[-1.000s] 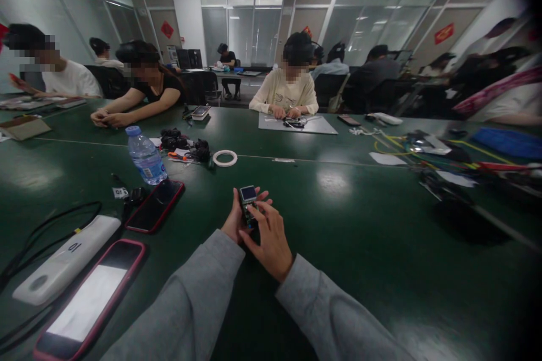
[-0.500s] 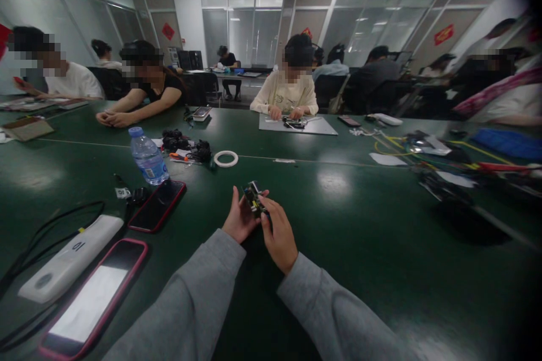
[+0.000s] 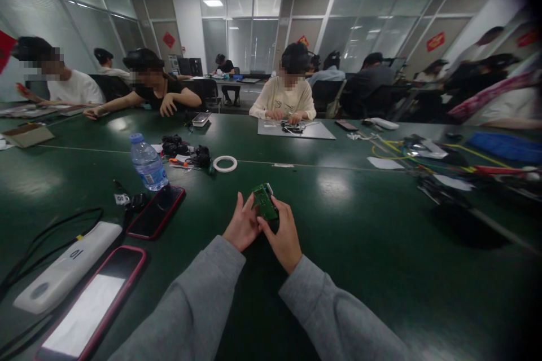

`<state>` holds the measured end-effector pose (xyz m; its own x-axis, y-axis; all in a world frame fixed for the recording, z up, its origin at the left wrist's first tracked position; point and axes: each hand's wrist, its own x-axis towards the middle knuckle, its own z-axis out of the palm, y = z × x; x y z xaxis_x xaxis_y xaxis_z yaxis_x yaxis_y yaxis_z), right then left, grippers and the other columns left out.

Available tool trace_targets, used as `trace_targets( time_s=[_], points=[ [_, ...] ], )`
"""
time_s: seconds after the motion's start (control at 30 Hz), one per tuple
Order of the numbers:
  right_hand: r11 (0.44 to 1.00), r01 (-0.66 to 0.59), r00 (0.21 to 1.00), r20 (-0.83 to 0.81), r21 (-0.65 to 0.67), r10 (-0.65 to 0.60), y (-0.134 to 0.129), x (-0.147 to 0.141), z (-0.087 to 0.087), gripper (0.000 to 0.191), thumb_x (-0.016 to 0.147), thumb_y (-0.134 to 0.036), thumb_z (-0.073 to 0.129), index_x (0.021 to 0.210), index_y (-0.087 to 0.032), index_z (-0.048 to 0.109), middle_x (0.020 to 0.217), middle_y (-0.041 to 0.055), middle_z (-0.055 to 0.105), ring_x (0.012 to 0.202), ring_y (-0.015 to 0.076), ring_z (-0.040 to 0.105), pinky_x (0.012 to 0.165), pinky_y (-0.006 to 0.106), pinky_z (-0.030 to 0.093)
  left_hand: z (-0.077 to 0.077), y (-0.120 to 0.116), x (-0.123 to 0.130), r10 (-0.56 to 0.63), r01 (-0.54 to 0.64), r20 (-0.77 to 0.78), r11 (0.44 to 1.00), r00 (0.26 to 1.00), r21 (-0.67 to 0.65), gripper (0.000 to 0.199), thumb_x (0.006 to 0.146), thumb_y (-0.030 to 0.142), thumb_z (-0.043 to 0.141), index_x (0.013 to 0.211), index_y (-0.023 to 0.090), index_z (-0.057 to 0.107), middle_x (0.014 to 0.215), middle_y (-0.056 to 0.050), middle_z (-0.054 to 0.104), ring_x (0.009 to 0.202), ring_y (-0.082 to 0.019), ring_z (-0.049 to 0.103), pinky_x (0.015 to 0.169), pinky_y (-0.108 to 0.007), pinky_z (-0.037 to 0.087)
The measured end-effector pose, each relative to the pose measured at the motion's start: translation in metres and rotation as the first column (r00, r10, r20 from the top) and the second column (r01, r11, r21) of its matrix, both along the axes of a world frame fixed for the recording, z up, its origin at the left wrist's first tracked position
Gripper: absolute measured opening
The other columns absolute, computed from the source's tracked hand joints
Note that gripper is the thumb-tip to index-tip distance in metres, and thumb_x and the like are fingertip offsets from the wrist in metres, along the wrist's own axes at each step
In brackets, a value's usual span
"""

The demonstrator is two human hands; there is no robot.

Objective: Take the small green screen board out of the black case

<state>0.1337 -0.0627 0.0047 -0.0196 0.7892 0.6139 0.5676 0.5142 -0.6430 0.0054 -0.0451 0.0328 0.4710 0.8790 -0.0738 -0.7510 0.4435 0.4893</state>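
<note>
A small green circuit board (image 3: 265, 203) is held up over the table in front of me, its flat green face toward me and a light-coloured part at its upper edge. My right hand (image 3: 284, 234) grips it along the right side between thumb and fingers. Just left of the board is my left hand (image 3: 241, 227), fingers spread and palm turned up. Its fingertips reach the board's left edge; whether they touch it I cannot tell.
On my left lie a pink-rimmed phone (image 3: 91, 307), a white power bank (image 3: 68, 268), a red-edged phone (image 3: 156, 212) and a water bottle (image 3: 148, 162). A white ring (image 3: 224, 164) lies ahead. Cables (image 3: 444, 177) clutter the right. Across the table, a person (image 3: 285, 90) works on a board.
The circuit board has been turned over from its component side to its flat green side. My left hand's fingers have spread away from it. A person across the table has moved their arms apart.
</note>
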Motion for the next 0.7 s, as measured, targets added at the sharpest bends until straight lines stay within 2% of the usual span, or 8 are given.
trace_targets(
  time_s=[0.13, 0.2, 0.3, 0.37, 0.5, 0.6, 0.67, 0.7],
  points=[
    [0.996, 0.067, 0.994, -0.089, -0.05, -0.071, 0.01, 0.012, -0.003, 0.053, 0.081, -0.037, 0.06, 0.126, -0.015, 0.042, 0.117, 0.0115, 0.048, 0.109, 0.0222, 0.047, 0.095, 0.04, 0.04, 0.003, -0.005, 0.004, -0.042, 0.042, -0.002, 0.997, 0.999, 0.063, 0.056, 0.084, 0.06, 0.035, 0.131, 0.033, 0.043, 0.134, -0.003, 0.048, 0.114, -0.019, 0.05, 0.089, -0.03, 0.042],
    [0.984, 0.117, 0.977, -0.165, -0.132, -0.138, 0.016, 0.019, -0.006, 0.054, 0.076, -0.04, 0.064, 0.119, -0.014, 0.045, 0.11, 0.0104, 0.052, 0.101, 0.0214, 0.051, 0.088, 0.038, 0.044, 0.003, -0.008, 0.006, -0.094, 0.097, -0.037, 0.99, 0.995, 0.105, 0.055, 0.085, 0.06, 0.034, 0.132, 0.033, 0.043, 0.142, -0.002, 0.038, 0.124, -0.021, 0.041, 0.098, -0.034, 0.035],
    [0.955, 0.145, 0.942, -0.259, -0.258, -0.213, 0.025, 0.029, -0.011, 0.053, 0.072, -0.048, 0.067, 0.109, -0.013, 0.05, 0.098, 0.0079, 0.057, 0.089, 0.0198, 0.054, 0.079, 0.034, 0.046, 0.002, -0.01, 0.007, -0.165, 0.18, -0.113, 0.973, 0.98, 0.144, 0.052, 0.087, 0.056, 0.032, 0.132, 0.032, 0.044, 0.149, 0.002, 0.025, 0.133, -0.021, 0.029, 0.103, -0.036, 0.028],
    [0.941, 0.107, 0.923, -0.319, -0.32, -0.213, 0.03, 0.035, -0.011, 0.054, 0.07, -0.052, 0.067, 0.103, -0.013, 0.053, 0.093, 0.0075, 0.058, 0.083, 0.019, 0.055, 0.074, 0.032, 0.047, 0.0, -0.01, 0.007, -0.181, 0.203, -0.143, 0.966, 0.973, 0.157, 0.05, 0.088, 0.055, 0.031, 0.131, 0.033, 0.045, 0.15, 0.002, 0.022, 0.134, -0.022, 0.027, 0.103, -0.038, 0.027],
    [0.909, -0.049, 0.856, -0.486, -0.414, -0.176, 0.042, 0.058, -0.003, 0.063, 0.063, -0.056, 0.072, 0.102, -0.011, 0.054, 0.088, 0.0093, 0.06, 0.072, 0.0181, 0.058, 0.066, 0.03, 0.049, -0.002, -0.007, 0.003, -0.178, 0.202, -0.172, 0.969, 0.969, 0.138, 0.049, 0.087, 0.056, 0.034, 0.129, 0.034, 0.047, 0.149, 0.0, 0.025, 0.129, -0.026, 0.036, 0.103, -0.043, 0.027],
    [0.892, -0.068, 0.833, -0.517, -0.447, -0.196, 0.054, 0.104, 0.008, 0.066, 0.061, -0.056, 0.073, 0.104, -0.009, 0.054, 0.081, 0.0095, 0.061, 0.068, 0.0193, 0.06, 0.063, 0.03, 0.048, -0.002, -0.005, 0.0, -0.16, 0.185, -0.189, 0.975, 0.969, 0.125, 0.049, 0.086, 0.055, 0.036, 0.128, 0.032, 0.048, 0.147, -0.003, 0.03, 0.126, -0.027, 0.04, 0.102, -0.045, 0.028],
    [0.9, 0.018, 0.847, -0.472, -0.435, -0.245, 0.064, 0.153, 0.014, 0.065, 0.061, -0.056, 0.074, 0.103, -0.01, 0.055, 0.082, 0.0104, 0.061, 0.07, 0.0201, 0.061, 0.063, 0.03, 0.047, -0.002, -0.004, -0.001, -0.143, 0.168, -0.192, 0.979, 0.971, 0.119, 0.049, 0.087, 0.054, 0.036, 0.128, 0.03, 0.049, 0.145, -0.005, 0.033, 0.124, -0.026, 0.042, 0.102, -0.045, 0.028],
    [0.902, 0.102, 0.854, -0.429, -0.42, -0.296, 0.067, 0.181, 0.017, 0.065, 0.059, -0.055, 0.075, 0.103, -0.011, 0.056, 0.084, 0.0115, 0.06, 0.071, 0.0202, 0.061, 0.064, 0.03, 0.047, -0.002, -0.004, -0.002, -0.134, 0.158, -0.191, 0.981, 0.972, 0.114, 0.049, 0.087, 0.053, 0.037, 0.128, 0.029, 0.049, 0.144, -0.006, 0.035, 0.124, -0.026, 0.043, 0.102, -0.045, 0.028]
  ],
)
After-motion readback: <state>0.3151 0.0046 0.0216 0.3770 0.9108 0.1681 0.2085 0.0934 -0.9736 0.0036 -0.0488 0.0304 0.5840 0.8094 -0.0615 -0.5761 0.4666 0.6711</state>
